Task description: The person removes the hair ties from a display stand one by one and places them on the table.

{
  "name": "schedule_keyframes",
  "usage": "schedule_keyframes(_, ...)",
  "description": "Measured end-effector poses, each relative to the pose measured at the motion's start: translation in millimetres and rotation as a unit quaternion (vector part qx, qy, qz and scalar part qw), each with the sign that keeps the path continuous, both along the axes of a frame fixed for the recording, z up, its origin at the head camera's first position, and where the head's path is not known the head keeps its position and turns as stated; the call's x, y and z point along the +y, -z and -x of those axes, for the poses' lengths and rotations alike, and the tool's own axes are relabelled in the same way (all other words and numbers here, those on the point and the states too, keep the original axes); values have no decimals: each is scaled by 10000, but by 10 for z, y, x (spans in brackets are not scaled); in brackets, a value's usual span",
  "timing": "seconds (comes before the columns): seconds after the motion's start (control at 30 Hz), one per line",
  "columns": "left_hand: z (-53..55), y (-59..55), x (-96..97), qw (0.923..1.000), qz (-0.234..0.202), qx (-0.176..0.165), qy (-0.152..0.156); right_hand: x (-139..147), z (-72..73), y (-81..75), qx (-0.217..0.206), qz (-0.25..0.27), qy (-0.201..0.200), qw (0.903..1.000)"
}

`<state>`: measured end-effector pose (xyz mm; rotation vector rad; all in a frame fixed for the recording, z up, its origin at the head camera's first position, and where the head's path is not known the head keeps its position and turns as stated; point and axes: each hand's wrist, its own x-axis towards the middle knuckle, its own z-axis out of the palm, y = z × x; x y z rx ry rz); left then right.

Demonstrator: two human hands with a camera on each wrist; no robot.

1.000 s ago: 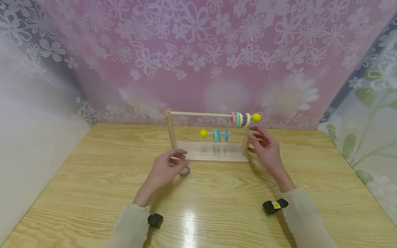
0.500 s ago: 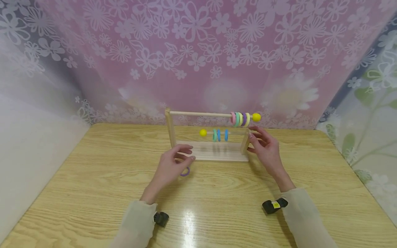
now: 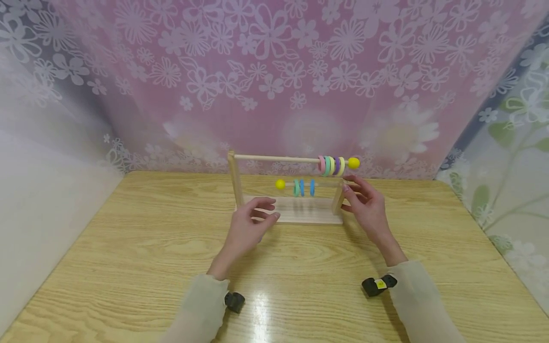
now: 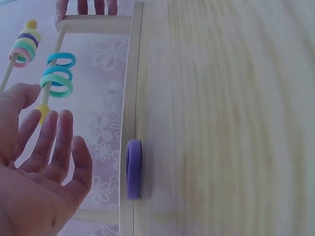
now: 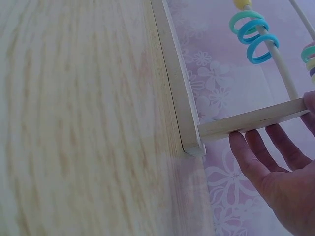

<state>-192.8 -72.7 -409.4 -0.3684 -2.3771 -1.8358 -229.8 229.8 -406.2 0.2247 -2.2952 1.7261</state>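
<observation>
Left of centre, the left hand (image 3: pixel 249 228) has shifted rightward since a second ago, half open and holding nothing; the head view now nearly loses the purple ring (image 4: pixel 134 169), just beside the front edge of the wooden frame (image 3: pixel 310 217). On the right, unmoved, the right hand (image 3: pixel 368 209) grips the short post (image 3: pixel 338 201). The table (image 3: pixel 128 267) extends well past both frame ends, with broad room in front.

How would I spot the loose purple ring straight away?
Find the pale wooden frame on the light wood-grain table. In front of its base, near the person's left hand, lies a smooth purple ring. It is the only visible ring not threaded on the frame.
</observation>
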Motion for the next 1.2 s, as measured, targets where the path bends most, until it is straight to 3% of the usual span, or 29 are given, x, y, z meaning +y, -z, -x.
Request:
schedule_keyframes(0.73,55,36,238,9999,-99,74,-49,-5,2,14,-54,68,-6,10000)
schedule_keyframes(1.2,132,42,408,9987,-183,111,-456,0,5,10,22,59,48,10000)
